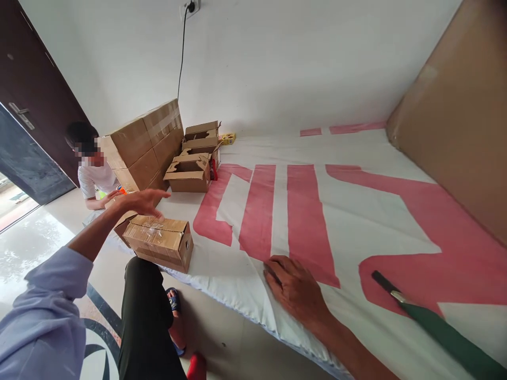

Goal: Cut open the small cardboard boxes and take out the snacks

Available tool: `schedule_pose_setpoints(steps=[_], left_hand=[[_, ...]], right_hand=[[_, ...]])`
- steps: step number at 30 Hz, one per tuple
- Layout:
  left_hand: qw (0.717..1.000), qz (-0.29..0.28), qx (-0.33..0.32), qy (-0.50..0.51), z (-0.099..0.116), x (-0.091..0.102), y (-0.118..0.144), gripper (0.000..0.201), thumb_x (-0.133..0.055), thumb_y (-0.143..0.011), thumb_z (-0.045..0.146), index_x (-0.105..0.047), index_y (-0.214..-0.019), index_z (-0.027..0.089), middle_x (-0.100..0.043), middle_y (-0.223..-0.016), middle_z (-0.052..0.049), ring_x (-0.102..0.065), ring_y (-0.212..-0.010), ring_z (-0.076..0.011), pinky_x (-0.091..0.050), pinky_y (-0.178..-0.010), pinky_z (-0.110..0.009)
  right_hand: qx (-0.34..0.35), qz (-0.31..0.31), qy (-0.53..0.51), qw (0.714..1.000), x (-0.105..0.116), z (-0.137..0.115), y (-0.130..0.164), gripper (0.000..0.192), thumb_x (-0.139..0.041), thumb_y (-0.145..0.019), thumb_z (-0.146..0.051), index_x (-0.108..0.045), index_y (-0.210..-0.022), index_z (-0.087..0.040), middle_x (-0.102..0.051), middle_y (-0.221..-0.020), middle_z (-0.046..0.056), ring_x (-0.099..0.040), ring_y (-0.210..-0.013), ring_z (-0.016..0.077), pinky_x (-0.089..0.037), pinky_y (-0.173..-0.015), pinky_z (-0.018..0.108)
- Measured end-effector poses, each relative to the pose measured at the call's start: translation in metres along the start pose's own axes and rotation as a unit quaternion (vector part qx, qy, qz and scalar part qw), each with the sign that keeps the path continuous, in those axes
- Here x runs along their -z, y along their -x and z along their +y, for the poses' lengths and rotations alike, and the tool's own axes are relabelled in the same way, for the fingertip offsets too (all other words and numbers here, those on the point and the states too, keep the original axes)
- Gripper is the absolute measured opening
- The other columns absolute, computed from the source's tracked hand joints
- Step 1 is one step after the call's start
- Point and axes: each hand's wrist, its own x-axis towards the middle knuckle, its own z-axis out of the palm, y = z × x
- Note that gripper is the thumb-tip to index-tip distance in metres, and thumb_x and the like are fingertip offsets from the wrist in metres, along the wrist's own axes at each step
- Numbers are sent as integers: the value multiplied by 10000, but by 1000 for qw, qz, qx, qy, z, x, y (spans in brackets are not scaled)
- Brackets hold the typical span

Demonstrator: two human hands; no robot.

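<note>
My left hand (146, 202) is over a brown cardboard box (156, 240) sealed with clear tape, at the near left edge of the cloth-covered surface. Its fingers are stretched out and apart, holding nothing; whether they touch the box top I cannot tell. My right hand (295, 289) rests on the white cloth with red print (309, 221), near the front edge. Its fingers are loosely bent against the cloth, and no object shows in them. To its right lies a long green strap-like thing (428, 319) with a metal piece and a black end.
Large stacked cartons (144, 140) stand against the wall at the left. Beside them are small opened cardboard boxes (188, 177) and a yellow item (227, 139). A person (97, 177) is behind the cartons. One big brown carton (459, 105) stands at the right.
</note>
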Motion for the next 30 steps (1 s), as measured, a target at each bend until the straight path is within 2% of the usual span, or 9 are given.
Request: schedule_pose_setpoints(steps=[2, 4, 8, 11, 14, 19, 22, 25, 30], left_hand=[[999, -50, -9, -16, 3, -20, 26, 1112, -899, -751, 527, -337, -1690, 328, -515, -1676, -120, -590, -1429, -311, -481, -1124, -373], [996, -67, -11, -54, 4, -39, 41, 1225, -941, -681, 493, -294, -1703, 301, -449, -1714, -152, -509, -1512, -344, -430, -1189, -408], [994, -35, -3, -99, 10, -59, 49, 1218, -933, -653, 433, -320, -1684, 217, -516, -1624, -200, -505, -1493, -396, -352, -1242, -485], [995, -4, -5, -97, 23, -63, 45, 1169, -902, -668, 407, -333, -1671, 215, -588, -1513, -177, -588, -1389, -386, -397, -1189, -480], [995, 24, -29, -90, 49, -71, 33, 1138, -897, -683, 460, -352, -1655, 230, -597, -1487, -165, -607, -1357, -384, -427, -1147, -472], [987, 114, -104, -38, 113, -97, 6, 1038, -878, -739, 605, -427, -1602, 247, -588, -1538, -195, -597, -1383, -401, -399, -1166, -513], [979, 137, -149, 13, 133, -105, -1, 1032, -820, -774, 720, -432, -1606, 248, -557, -1591, -203, -542, -1461, -412, -388, -1193, -533], [977, 174, -111, 47, 115, -100, 7, 952, -737, -862, 737, -435, -1617, 243, -516, -1639, -195, -500, -1512, -388, -385, -1218, -532], [953, 262, 151, 7, 23, -74, 46, 756, -753, -904, 557, -528, -1541, 220, -501, -1635, -193, -468, -1513, -414, -382, -1220, -588]], right_hand=[[7, 2, 4, 1000, -1, 1, 0, 250, -490, -1033, -250, -732, -984, -209, -737, -1029, 125, -652, -910, 289, -511, -821, 426], [6, 2, 5, 1000, -2, 1, -1, 245, -497, -1024, -246, -735, -980, -207, -735, -1034, 125, -652, -911, 287, -509, -826, 423], [-9, -15, -1, 1000, -4, 2, -2, 257, -492, -1016, -243, -745, -987, -209, -734, -1044, 125, -652, -939, 297, -510, -841, 432], [-12, -25, -1, 1000, -5, 3, -3, 264, -489, -1012, -240, -750, -1008, -199, -734, -1055, 129, -650, -945, 298, -512, -856, 437], [-13, -30, 5, 999, -6, 4, -3, 273, -480, -1019, -240, -748, -1013, -187, -734, -1060, 134, -646, -948, 293, -507, -858, 429], [-14, -29, 1, 999, -8, 8, -2, 268, -480, -1035, -261, -741, -1009, -200, -736, -1067, 128, -653, -947, 283, -498, -837, 409], [-3, -8, -10, 1000, -10, 11, 2, 278, -481, -1053, -309, -735, -1007, -207, -736, -1059, 129, -651, -925, 283, -504, -824, 412], [10, 4, -17, 1000, -14, 14, 5, 292, -472, -1067, -342, -727, -1004, -214, -737, -1046, 129, -650, -910, 288, -512, -824, 424], [16, -2, -14, 1000, -17, 17, 8, 296, -465, -1076, -352, -722, -1011, -219, -743, -1044, 120, -665, -910, 287, -517, -802, 418]])
